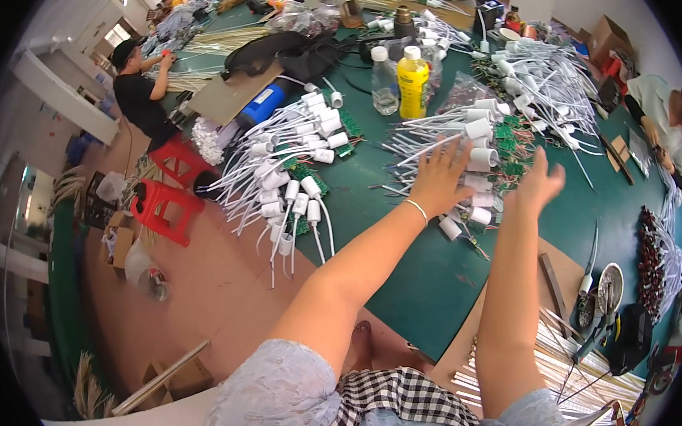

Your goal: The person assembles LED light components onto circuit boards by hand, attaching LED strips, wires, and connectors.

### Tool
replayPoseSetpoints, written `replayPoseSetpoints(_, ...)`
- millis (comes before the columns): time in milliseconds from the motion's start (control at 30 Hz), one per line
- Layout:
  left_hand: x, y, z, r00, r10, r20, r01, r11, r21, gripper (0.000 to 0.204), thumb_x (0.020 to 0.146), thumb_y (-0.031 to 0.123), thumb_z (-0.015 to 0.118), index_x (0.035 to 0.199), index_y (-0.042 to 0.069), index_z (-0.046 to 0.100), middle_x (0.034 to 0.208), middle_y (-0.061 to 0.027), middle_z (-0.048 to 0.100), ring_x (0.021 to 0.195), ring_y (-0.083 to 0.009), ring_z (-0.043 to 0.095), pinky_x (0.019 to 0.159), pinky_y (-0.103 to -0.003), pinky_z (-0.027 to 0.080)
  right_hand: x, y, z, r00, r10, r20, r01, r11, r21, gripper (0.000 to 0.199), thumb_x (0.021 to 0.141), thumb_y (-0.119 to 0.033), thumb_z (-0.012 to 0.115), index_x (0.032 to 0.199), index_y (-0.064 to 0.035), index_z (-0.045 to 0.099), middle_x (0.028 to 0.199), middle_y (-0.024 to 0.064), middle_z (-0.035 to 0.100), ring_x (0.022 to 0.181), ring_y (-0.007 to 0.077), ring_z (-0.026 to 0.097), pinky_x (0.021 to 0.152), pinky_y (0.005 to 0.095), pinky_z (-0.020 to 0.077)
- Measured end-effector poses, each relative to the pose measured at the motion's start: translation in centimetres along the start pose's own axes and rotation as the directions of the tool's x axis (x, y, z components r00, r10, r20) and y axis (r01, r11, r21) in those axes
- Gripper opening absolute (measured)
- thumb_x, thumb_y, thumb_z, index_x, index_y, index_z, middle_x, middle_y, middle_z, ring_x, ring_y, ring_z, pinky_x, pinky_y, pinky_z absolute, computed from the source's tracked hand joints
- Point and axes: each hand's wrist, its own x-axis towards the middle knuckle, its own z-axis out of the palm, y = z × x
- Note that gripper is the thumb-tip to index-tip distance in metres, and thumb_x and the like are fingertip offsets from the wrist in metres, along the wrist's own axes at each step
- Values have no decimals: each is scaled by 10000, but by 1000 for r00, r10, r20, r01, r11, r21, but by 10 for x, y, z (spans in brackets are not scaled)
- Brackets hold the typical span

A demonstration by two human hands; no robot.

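Note:
My left hand [438, 182], fingers spread, lies over the near-left side of a pile of white cylindrical lamp holders [476, 129] with white wires. It appears to touch them, and nothing shows in its grasp. My right hand [539, 184] is at the right side of the same pile, beside the green circuit boards [513, 134] with thin reddish wires. Its fingers are stretched out and slightly blurred, and I see nothing held in them. Loose lamp holders [451, 227] lie below my left hand at the pile's near end.
A second pile of lamp holders [269, 178] lies left on the green table [409, 302]. Beyond stand a clear bottle [384, 85] and a yellow bottle [413, 85]. Far right is another wired heap [540, 84]; near right, a soldering iron [594, 336] and metal bowl [610, 286]. Co-workers sit around.

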Motion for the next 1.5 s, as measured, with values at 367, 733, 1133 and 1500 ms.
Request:
replayPoseSetpoints(367,1,-8,-41,950,278,142,-272,961,-54,736,746,152,629,1397,201,289,1358,-152,370,1264,-374,330,1022,-469,299,-78,42,-108,634,-403,660,693,-82,-717,492,707,-127,641,1187,-110,538,1433,145,268,1314,405,215,1051,542,131)
replayPoseSetpoints(733,26,-20,-76,826,459,327,-494,869,26,660,687,157,695,1293,217,440,955,-52,598,779,-243,606,603,-369,496,-71,59,-122,809,-329,487,537,78,-840,326,763,-173,624,1058,-69,532,1273,71,483,1294,304,304,1052,508,160)
replayPoseSetpoints(1133,62,-269,-91,813,-180,554,-78,909,410,323,777,88,512,1075,164,611,1137,-89,581,1033,-317,557,843,-424,469,-74,70,-122,807,-360,468,565,241,-789,198,743,-6,528,929,-66,559,1257,100,494,1220,286,399,1003,425,246)
replayPoseSetpoints(1500,84,-207,-149,685,23,728,-594,596,540,407,612,212,753,998,200,627,1046,8,570,1037,-201,510,870,-374,384,-65,77,-125,799,-375,469,558,173,-812,231,734,-46,553,961,-84,560,1264,71,495,1230,269,388,1008,427,234)
